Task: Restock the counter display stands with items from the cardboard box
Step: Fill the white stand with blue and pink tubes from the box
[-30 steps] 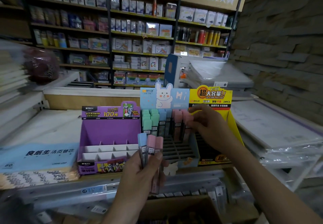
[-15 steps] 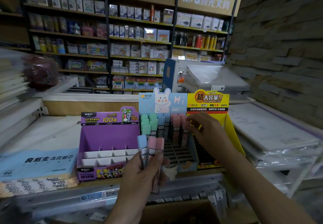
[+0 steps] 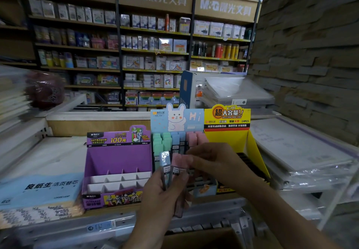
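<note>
Cases (image 3: 165,159) held tight in the grip of the left hand (image 3: 161,196), mid-frame before the bunny stand (image 3: 175,118), could be dropped if the pink case (image 3: 179,160) pinched by the right hand (image 3: 215,163) is pulled hard.

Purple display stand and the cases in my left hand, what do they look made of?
Purple display stand: printed matte cardboard, with folded panels and white dividers. Cases in the left hand: probably plastic; the blue cap shows a glossy highlight.

Two bare hands on view: left hand (image 3: 161,192) at lower centre of the frame, right hand (image 3: 217,163) at centre right. Left forearm (image 3: 143,235) and right forearm (image 3: 281,215) uncovered to the bottom edge
</note>
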The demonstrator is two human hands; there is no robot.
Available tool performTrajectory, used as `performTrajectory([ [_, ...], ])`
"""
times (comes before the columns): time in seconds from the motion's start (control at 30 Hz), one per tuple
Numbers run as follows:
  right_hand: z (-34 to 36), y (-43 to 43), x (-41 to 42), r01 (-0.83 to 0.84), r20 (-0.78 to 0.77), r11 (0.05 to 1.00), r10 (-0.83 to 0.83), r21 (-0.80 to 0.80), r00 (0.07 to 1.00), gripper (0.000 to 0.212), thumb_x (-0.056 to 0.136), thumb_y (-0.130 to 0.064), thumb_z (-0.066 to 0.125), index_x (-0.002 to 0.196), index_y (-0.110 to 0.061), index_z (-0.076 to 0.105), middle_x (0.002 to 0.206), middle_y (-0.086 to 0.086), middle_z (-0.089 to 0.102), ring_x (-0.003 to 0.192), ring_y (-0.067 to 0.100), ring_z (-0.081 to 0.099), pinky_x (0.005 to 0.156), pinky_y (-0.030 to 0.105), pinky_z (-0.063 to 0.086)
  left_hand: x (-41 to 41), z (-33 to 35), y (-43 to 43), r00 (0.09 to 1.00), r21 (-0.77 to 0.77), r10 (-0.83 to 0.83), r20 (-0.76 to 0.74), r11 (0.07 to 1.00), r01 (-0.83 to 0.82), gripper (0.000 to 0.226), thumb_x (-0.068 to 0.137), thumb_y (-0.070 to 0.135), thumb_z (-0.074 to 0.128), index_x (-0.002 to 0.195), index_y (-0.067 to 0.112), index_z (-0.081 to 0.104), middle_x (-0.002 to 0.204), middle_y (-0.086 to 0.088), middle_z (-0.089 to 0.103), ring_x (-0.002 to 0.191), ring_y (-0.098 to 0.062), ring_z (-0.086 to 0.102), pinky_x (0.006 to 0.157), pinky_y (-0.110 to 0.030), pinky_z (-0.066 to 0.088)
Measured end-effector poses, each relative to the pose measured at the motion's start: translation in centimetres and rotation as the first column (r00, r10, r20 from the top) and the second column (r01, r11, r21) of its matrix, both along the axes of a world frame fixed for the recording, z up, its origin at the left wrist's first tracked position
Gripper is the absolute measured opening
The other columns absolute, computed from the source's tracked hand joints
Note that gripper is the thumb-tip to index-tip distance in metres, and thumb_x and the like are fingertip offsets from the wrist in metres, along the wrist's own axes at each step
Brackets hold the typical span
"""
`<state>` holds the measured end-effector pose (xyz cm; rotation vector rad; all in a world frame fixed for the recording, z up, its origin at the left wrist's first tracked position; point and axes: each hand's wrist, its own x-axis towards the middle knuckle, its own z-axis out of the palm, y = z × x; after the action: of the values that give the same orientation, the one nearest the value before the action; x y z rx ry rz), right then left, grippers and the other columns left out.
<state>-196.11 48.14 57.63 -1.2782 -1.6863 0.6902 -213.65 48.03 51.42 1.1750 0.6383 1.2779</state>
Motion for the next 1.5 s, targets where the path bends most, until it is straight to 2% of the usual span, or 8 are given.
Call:
performTrajectory([
  [0.13,-0.1,0.1,0.1,0.018,-0.043,0.999,-0.019,-0.037,0.999,0.032,0.076,-0.046,0.083,0.094,-0.02,0.078,0.085,0.004,0.078,0.079,0.021,0.075,0.07,0.034,0.062,0.3,0.2,-0.2,1.0,-0.011,-0.022,-0.001,1.0,0.022,0.022,0.083,0.031,0.072,0.101,0.018,0.072,0.076,-0.045,0.057,0.06,-0.044,0.06,0.054,-0.043,0.055],
  [0.23,0.4,0.1,0.6,-0.001,-0.142,0.999,-0.006,-0.052,0.99,0.019,0.08,-0.032,0.082,0.091,-0.017,0.077,0.086,0.01,0.078,0.084,0.035,0.074,0.078,0.047,0.06,0.5,0.1,-0.2,0.999,0.041,0.025,-0.046,0.999,-0.023,0.017,0.087,0.033,0.07,0.099,0.022,0.074,0.084,-0.022,0.074,0.074,-0.039,0.071,0.063,-0.046,0.062],
  [0.33,1.8,0.2,1.5,0.022,-0.238,1.0,-0.022,-0.005,0.971,0.012,0.082,-0.02,0.081,0.09,-0.013,0.074,0.084,0.015,0.077,0.076,0.033,0.073,0.066,0.039,0.061,0.4,0.1,0.0,0.998,0.057,0.054,-0.031,0.997,-0.053,0.012,0.093,0.022,0.064,0.098,0.012,0.07,0.086,-0.013,0.078,0.079,-0.023,0.076,0.066,-0.029,0.062],
  [0.47,3.4,1.1,3.1,0.135,-0.166,0.971,-0.102,0.198,0.981,0.015,0.087,-0.008,0.074,0.101,-0.007,0.071,0.074,0.01,0.074,0.063,0.018,0.07,0.055,0.025,0.054,0.0,-0.1,0.4,0.998,-0.021,0.048,0.033,0.999,-0.048,0.017,0.094,0.015,0.063,0.108,0.006,0.064,0.1,-0.017,0.077,0.099,-0.029,0.075,0.082,-0.036,0.062],
  [0.6,3.6,2.4,3.6,0.127,0.018,0.935,-0.141,0.33,0.99,0.018,0.086,0.0,0.074,0.102,-0.005,0.069,0.071,0.012,0.069,0.064,0.024,0.068,0.061,0.035,0.057,-0.1,0.1,0.2,0.996,-0.038,0.082,0.04,0.996,-0.08,0.016,0.089,0.017,0.068,0.095,0.003,0.065,0.078,-0.022,0.073,0.069,-0.033,0.074,0.052,-0.031,0.057],
  [0.73,3.1,3.6,3.7,0.088,0.133,0.92,-0.148,0.381,0.98,0.017,0.084,-0.002,0.077,0.1,-0.006,0.071,0.082,0.013,0.069,0.075,0.029,0.064,0.068,0.033,0.055,-0.1,-0.1,0.1,0.99,0.015,0.139,-0.035,0.99,-0.138,0.041,0.076,0.04,0.073,0.081,0.003,0.057,0.06,-0.015,0.06,0.036,-0.02,0.046,0.039,-0.024,0.033],
  [1.13,2.3,4.2,4.7,-0.02,0.329,0.899,-0.139,0.437,0.934,0.014,0.085,-0.009,0.076,0.097,-0.014,0.073,0.082,-0.012,0.065,0.075,-0.001,0.057,0.064,0.007,0.04,0.6,-0.6,0.0,0.986,-0.089,0.166,0.002,0.982,-0.165,0.034,0.1,0.03,0.058,0.07,0.015,0.068,0.065,-0.02,0.052,0.042,-0.019,0.033,0.039,-0.022,0.027],
  [1.5,1.4,5.6,4.7,-0.082,0.435,0.906,-0.119,0.415,0.893,0.011,0.084,-0.016,0.078,0.093,-0.021,0.074,0.087,-0.011,0.067,0.089,0.008,0.053,0.076,0.017,0.04,1.8,0.2,-0.4,0.972,-0.222,0.219,0.08,0.955,-0.197,0.025,0.099,0.007,0.045,0.099,-0.01,0.063,0.065,-0.021,0.057,0.036,-0.019,0.036,0.036,-0.02,0.026],
])
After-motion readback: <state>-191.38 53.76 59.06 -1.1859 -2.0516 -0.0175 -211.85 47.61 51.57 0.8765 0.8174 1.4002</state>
